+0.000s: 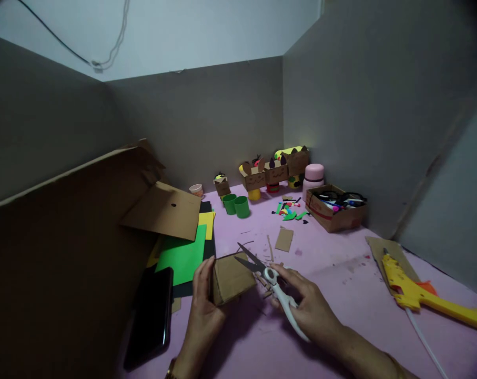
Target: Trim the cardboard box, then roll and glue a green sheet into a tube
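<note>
Head view: a pink table [336, 273] between grey panels [199, 116]
Left hand [207, 295]: partly curled, gripping a small cardboard box [234, 278] by its left side
Right hand [307, 302]: wrapped around the white handles of a pair of scissors [284, 300]
Scissors: blades parted, pointing away and leftward, over the right part of the small cardboard box; whether they touch it is hard to tell from this angle
Small cardboard box: in front of the person, between both hands, tilted, near the middle of the table
Cardboard piece [284, 239]: flat on the table beyond the scissors, thin strips near it
Phone [150, 318]: left of the left hand, screen dark
Sheets: a green sheet [183, 256] and a yellow sheet [207, 225] over black, partly under a cardboard panel [169, 210]
Green cups [242, 207]: two, side by side toward the back
Figures [255, 180]: by the back panel, with cardboard heads, some bearing drawn faces
Pink bottle [313, 175]: behind an open carton [346, 219] holding pens
Glue gun [404, 284]: yellow, far right, its nozzle over a cardboard scrap [408, 265]
</note>
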`<state>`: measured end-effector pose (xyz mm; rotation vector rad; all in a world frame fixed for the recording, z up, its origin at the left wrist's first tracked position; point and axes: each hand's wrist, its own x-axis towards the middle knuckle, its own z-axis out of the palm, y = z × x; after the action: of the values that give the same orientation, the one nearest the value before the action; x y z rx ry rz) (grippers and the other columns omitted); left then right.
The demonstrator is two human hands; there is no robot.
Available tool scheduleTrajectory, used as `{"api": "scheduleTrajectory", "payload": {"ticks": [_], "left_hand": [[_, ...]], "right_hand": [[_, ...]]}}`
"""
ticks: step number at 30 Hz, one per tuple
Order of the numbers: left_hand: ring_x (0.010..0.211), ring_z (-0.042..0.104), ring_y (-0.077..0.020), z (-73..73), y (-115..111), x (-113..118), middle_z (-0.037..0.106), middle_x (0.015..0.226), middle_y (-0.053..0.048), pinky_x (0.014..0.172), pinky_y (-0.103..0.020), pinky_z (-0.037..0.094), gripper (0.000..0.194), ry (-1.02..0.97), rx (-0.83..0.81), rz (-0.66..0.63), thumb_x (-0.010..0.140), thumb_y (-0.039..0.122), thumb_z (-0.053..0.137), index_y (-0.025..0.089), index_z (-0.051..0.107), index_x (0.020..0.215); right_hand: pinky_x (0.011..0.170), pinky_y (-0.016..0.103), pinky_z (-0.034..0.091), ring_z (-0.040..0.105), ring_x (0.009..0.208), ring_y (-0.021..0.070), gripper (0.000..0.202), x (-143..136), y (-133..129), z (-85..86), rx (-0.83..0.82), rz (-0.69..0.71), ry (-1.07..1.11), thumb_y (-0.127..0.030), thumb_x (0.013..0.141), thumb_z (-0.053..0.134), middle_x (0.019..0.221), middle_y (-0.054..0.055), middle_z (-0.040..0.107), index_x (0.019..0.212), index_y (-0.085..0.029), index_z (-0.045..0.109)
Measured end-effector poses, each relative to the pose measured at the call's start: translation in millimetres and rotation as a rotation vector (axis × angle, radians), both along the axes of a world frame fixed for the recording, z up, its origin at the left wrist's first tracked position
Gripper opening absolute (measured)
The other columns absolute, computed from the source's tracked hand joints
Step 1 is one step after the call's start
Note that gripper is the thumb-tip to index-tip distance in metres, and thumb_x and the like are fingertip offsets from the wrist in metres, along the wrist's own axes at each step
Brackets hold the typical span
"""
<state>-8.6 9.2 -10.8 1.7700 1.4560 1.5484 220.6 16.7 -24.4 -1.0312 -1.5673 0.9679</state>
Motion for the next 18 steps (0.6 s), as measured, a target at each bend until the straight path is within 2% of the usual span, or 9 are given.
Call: {"api": "scheduleTrajectory", "payload": {"ticks": [2, 4, 6, 8, 14, 18], "left_hand": [[0.124, 0.043, -0.0308, -3.5, 1, -2, 0.043, 0.132, -0.008, 0.104, -0.051, 0.036, 0.081, 0.364, 0.201, 0.062, 0.069, 0.007, 0.068, 0.035, 0.036, 0.137], [0.123, 0.042, -0.0309, -6.6, 2, -1, 0.043, 0.13, -0.012, 0.1, -0.052, 0.041, 0.081, 0.648, 0.355, 0.112, 0.074, 0.005, 0.063, 0.032, 0.027, 0.142], [0.126, 0.04, -0.0301, -9.5, 1, 2, 0.043, 0.131, -0.012, 0.101, -0.052, 0.039, 0.08, 0.723, 0.389, 0.146, 0.077, 0.005, 0.061, 0.033, 0.025, 0.143], [0.127, 0.039, -0.0288, -12.5, -1, 5, 0.048, 0.129, -0.01, 0.104, -0.053, 0.036, 0.072, 0.792, 0.408, 0.174, 0.08, 0.005, 0.059, 0.034, 0.031, 0.14], [0.126, 0.042, -0.024, -23.4, -11, 23, 0.059, 0.124, -0.006, 0.114, -0.055, 0.008, 0.054, 0.966, 0.485, 0.227, 0.086, 0.01, 0.056, 0.034, 0.046, 0.133], [0.127, 0.04, -0.0227, -30.4, -14, 34, 0.061, 0.121, -0.003, 0.114, -0.053, -0.003, 0.051, 1.038, 0.542, 0.228, 0.086, 0.014, 0.057, 0.037, 0.049, 0.131]], "right_hand": [[0.096, 0.044, 0.045, 0.061, 0.105, 0.0287, 0.058, -1, -1, -2.9, -0.058, -0.003, 0.027, -0.02, 0.066, 0.073, 0.115, 0.009, 0.067, 0.123, -0.025, 0.062], [0.096, 0.044, 0.045, 0.06, 0.106, 0.0287, 0.058, -2, -1, -5.5, -0.129, -0.031, 0.099, -0.026, 0.067, 0.074, 0.119, 0.009, 0.066, 0.124, -0.023, 0.061], [0.095, 0.043, 0.046, 0.06, 0.105, 0.0287, 0.06, -1, -1, -7.6, -0.192, -0.088, 0.142, -0.032, 0.067, 0.074, 0.118, 0.009, 0.066, 0.125, -0.021, 0.06], [0.092, 0.042, 0.046, 0.061, 0.1, 0.0278, 0.062, 2, 1, -9.6, -0.226, -0.138, 0.131, -0.038, 0.068, 0.074, 0.108, 0.008, 0.069, 0.125, -0.02, 0.058], [0.08, 0.036, 0.049, 0.06, 0.082, 0.0213, 0.063, 11, 5, -14.0, -0.221, -0.147, 0.152, -0.046, 0.071, 0.072, 0.092, 0.003, 0.066, 0.126, -0.02, 0.055], [0.079, 0.036, 0.05, 0.061, 0.086, 0.023, 0.068, 13, 5, -15.2, -0.227, -0.143, 0.192, -0.046, 0.067, 0.076, 0.096, 0.004, 0.065, 0.127, -0.022, 0.054]]}}
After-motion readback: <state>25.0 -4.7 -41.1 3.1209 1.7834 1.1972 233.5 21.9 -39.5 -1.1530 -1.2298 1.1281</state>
